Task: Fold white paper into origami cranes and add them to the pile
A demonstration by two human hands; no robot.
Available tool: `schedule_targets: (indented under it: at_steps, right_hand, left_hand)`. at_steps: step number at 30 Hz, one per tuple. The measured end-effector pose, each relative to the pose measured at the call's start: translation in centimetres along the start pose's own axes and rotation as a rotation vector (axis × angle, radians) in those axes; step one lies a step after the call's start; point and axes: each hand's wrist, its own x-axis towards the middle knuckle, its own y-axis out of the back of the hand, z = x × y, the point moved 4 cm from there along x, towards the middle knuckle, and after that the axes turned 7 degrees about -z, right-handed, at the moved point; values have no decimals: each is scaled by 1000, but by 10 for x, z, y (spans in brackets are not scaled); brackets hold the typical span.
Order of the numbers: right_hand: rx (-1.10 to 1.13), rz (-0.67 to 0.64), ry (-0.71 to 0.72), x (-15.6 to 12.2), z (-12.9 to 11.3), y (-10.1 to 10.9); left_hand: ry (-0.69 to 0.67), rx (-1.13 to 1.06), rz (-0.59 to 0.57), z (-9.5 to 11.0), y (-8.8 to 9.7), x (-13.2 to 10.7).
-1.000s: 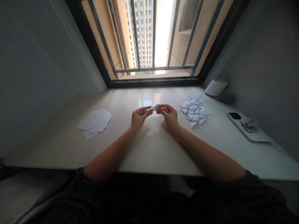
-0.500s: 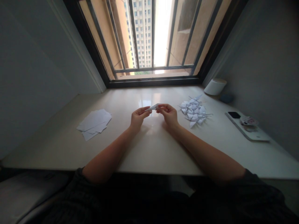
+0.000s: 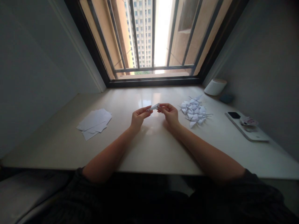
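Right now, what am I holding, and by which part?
A folded white paper, pinched at opposite ends by left hand and right hand.

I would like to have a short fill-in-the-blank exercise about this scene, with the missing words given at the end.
1. The left hand and the right hand together hold one small folded piece made of white ____.
2. The loose flat sheets lie nearer to the ____ hand.
3. The heap of folded pieces lies nearer to the ____ hand.

Missing words: paper; left; right.
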Motion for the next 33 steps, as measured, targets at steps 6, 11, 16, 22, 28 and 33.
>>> schedule_targets:
  at_steps: [6, 11, 16, 22, 28, 33]
  right_hand:
    - [24, -1, 13, 1, 1, 1]
    - [-39, 42, 28, 6, 2, 8]
    - [-84, 79, 63, 11, 3, 14]
    - [-194, -105, 146, 5, 1, 2]
    - [-296, -100, 133, 1, 2, 2]
    - [-216, -49, 112, 0, 7, 2]
  left_hand:
    - [15, 51, -73, 2, -2, -1]
    - [6, 103, -72, 3, 1, -1]
    - [29, 141, -10, 0, 10, 5]
    - [105, 303, -96, -3, 5, 3]
    - [102, 461, -174, -3, -1, -3]
    - [78, 475, -171, -5, -1, 0]
